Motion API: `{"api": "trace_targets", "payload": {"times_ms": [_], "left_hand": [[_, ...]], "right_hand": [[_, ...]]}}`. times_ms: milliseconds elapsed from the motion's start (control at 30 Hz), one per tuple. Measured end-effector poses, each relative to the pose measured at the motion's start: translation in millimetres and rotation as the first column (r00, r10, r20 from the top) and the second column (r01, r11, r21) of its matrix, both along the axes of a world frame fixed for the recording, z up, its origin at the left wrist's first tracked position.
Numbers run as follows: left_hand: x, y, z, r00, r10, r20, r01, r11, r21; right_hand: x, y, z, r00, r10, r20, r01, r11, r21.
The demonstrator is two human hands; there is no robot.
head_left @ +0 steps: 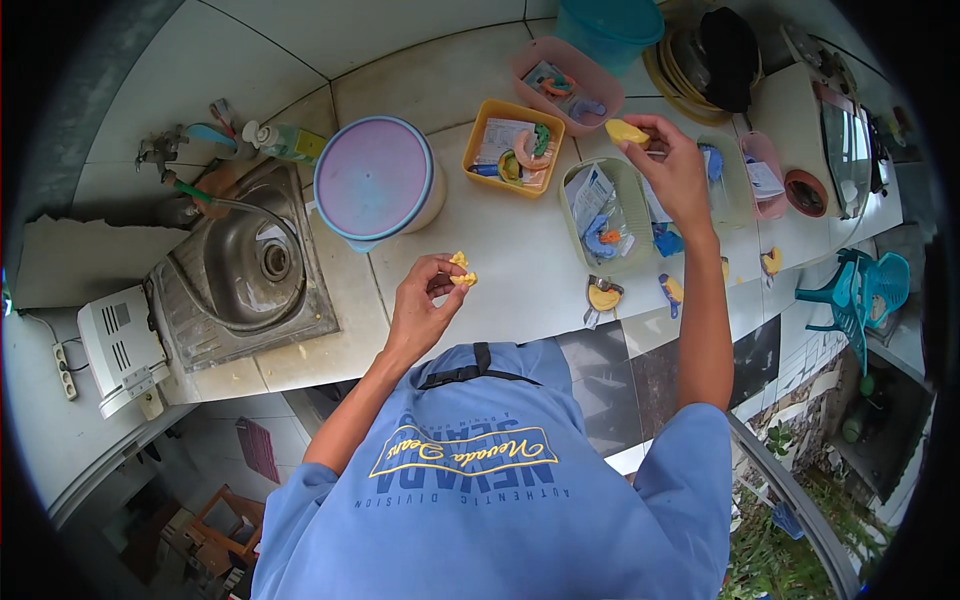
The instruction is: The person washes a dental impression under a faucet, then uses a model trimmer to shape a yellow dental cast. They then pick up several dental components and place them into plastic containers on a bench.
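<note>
My left hand (425, 303) is closed over the counter, pinching small, rough yellow plaster pieces (465, 279) between thumb and fingers. Farther right and higher, my right hand (678, 175) grips a larger, smooth, rounded yellow plaster cast (624, 132) by its side. Below that arm, a metal dental impression tray (603, 298) filled with yellow plaster lies by the counter's front edge. Next to it is another filled impression tray (671, 290), and a third tray (770, 262) sits farther right. A green basket (628, 262) between my hands holds a blue horseshoe-shaped dental mould (600, 238) and packets.
A lidded round tub (372, 180) stands left of centre, beside a steel sink (225, 335) with a hose. Yellow (480, 108) and pink baskets (535, 52) with dental moulds stand at the back. An oven-like appliance (800, 120) is at right, with a teal stool (865, 285) below.
</note>
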State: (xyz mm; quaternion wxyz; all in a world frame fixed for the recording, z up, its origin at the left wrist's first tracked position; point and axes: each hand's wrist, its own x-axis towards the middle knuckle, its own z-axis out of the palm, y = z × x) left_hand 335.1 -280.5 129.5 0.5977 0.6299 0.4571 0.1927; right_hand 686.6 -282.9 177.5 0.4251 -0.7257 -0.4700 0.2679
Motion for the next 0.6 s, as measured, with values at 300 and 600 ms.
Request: {"api": "trace_targets", "payload": {"times_ms": [300,600], "left_hand": [[66,41,1,0.994,-0.023,-0.104,0.057,0.940,0.336],[111,81,-20,0.993,0.046,-0.104,0.016,0.850,0.527]], "right_hand": [[36,129,-106,0.723,0.481,0.495,-0.369,0.875,-0.313],[25,62,-26,0.929,0.297,0.222,-0.310,0.950,0.025]]}}
